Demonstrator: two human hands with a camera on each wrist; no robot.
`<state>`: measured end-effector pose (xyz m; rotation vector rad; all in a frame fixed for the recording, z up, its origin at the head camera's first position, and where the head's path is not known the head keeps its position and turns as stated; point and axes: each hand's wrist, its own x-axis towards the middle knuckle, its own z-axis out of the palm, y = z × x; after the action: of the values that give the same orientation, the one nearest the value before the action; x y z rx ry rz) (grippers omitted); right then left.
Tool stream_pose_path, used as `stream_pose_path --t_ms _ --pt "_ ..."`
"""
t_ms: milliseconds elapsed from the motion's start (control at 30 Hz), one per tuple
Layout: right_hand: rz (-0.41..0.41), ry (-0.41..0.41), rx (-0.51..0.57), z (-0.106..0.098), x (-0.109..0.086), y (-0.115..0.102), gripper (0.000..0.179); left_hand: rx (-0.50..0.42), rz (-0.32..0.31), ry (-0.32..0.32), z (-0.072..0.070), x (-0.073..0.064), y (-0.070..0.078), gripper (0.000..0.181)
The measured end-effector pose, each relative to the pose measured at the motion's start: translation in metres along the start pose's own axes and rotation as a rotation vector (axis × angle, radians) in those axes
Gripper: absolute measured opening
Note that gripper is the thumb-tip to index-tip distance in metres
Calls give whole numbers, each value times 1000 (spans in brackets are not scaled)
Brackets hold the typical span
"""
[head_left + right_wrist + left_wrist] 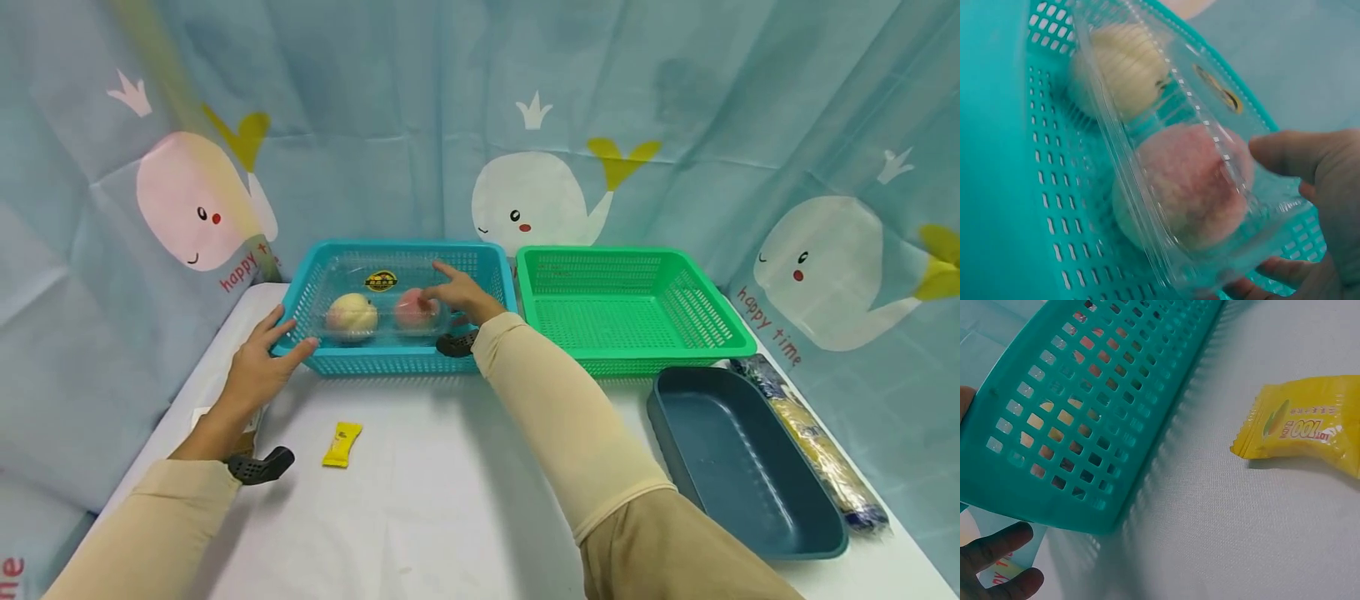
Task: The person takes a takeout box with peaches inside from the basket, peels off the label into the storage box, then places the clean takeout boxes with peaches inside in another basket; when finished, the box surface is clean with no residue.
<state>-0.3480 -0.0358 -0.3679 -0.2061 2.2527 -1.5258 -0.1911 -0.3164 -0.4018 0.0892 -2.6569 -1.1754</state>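
Observation:
Inside the blue basket (390,364), a clear plastic fruit box (1147,206) with a black-and-gold label holds a pale yellowish peach (352,317) and a pinker peach (1191,181). My right hand (463,296) reaches over the basket and grips the box's right end, thumb on the lid side and fingers around the lower end. At the basket's front left corner is my left hand (258,367), fingers spread. Its thumb lies by the rim in the left wrist view, while other fingers (1000,547) extend outside the corner.
A yellow wrapped snack (342,444) lies in front of the basket. To the right stand a green basket (637,367) and a dark blue tray (742,450), with a long clear-wrapped package (821,450) beside it. A small box (247,433) is partly hidden by my left wrist.

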Motion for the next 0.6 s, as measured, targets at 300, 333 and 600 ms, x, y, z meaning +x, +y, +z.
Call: stream_pose_path --t_ms 300,333,600 --pt "-57 32 119 2 4 0 74 3 15 31 2 0 2 76" --pt "-66 32 146 2 4 -1 74 4 14 32 2 0 2 76" --pt "-114 37 307 4 -5 -2 75 -21 12 31 3 -1 -1 75"
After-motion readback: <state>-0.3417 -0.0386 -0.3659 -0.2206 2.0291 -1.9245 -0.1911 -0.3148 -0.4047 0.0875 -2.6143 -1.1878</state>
